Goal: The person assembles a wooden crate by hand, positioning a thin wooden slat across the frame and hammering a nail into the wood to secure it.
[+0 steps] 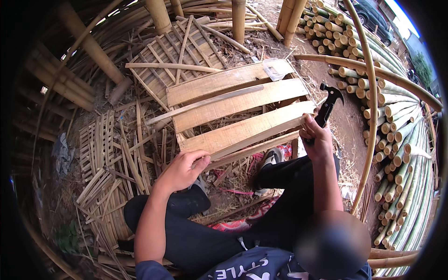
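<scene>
In front of me lies a slatted wooden crate [238,109] of pale planks on a frame. My left hand [184,170] is closed at its near left corner, fingers over the edge of the nearest plank [252,128] and thumb alongside. My right hand [319,140] is wrapped round a black claw hammer [329,105], whose head points up and away from me. Its thumb and forefinger are at the right end of that same plank; whether they pinch something small there is unclear. A clear plastic container [275,72] sits on the far right corner of the crate.
A loose wood strip [210,103] lies across the crate. Behind it lean a bamboo lattice panel [172,56] and upright bamboo posts [238,21]. Cut bamboo poles [396,126] are stacked at right, with split bamboo strips [105,186] at left.
</scene>
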`<move>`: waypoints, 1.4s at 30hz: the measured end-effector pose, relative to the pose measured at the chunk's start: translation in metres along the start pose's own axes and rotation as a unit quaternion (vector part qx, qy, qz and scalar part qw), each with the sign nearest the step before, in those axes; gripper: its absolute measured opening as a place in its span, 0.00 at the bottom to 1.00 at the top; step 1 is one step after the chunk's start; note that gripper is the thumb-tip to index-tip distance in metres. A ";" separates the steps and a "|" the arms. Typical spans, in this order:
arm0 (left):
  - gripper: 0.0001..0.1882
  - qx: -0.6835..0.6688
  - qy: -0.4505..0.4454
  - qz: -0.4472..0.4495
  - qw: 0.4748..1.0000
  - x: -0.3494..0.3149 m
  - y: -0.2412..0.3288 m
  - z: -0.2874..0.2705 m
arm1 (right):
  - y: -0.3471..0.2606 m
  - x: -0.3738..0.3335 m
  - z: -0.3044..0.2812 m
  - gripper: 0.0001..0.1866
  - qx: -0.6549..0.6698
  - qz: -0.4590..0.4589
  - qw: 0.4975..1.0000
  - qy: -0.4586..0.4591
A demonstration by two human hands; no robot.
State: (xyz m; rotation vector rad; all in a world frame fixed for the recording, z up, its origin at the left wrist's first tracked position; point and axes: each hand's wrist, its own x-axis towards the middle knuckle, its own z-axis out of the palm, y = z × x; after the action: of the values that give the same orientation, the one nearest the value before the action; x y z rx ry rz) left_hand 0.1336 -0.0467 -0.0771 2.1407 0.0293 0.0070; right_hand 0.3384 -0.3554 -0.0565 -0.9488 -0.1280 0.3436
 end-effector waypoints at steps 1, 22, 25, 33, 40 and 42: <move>0.21 0.000 0.002 0.006 1.000 0.002 0.002 0.005 | -0.004 0.000 -0.002 0.17 0.015 0.002 1.000 -0.010; 0.06 -0.439 0.171 -0.163 0.867 0.104 0.020 0.239 | -0.052 -0.021 -0.043 0.12 -0.024 -0.140 0.978 0.151; 0.06 -0.369 0.202 -0.158 0.893 0.117 0.016 0.266 | -0.049 -0.018 -0.049 0.11 -0.079 -0.135 0.975 0.158; 0.08 -0.262 0.248 -0.105 0.927 0.126 0.005 0.274 | -0.037 -0.010 -0.038 0.15 -0.133 -0.061 0.975 0.167; 0.08 -0.286 0.247 -0.058 0.924 0.110 0.031 0.250 | 0.011 -0.001 -0.060 0.13 -0.384 -0.041 0.920 0.067; 0.09 -0.298 0.221 -0.038 0.928 0.107 0.039 0.244 | 0.025 0.000 -0.054 0.14 -0.407 -0.037 0.912 0.038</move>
State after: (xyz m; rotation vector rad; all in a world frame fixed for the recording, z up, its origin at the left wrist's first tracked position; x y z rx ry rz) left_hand 0.2452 -0.2707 -0.1768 1.4891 0.3330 0.4047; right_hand 0.3466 -0.3839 -0.1083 -1.7780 -0.2450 0.1729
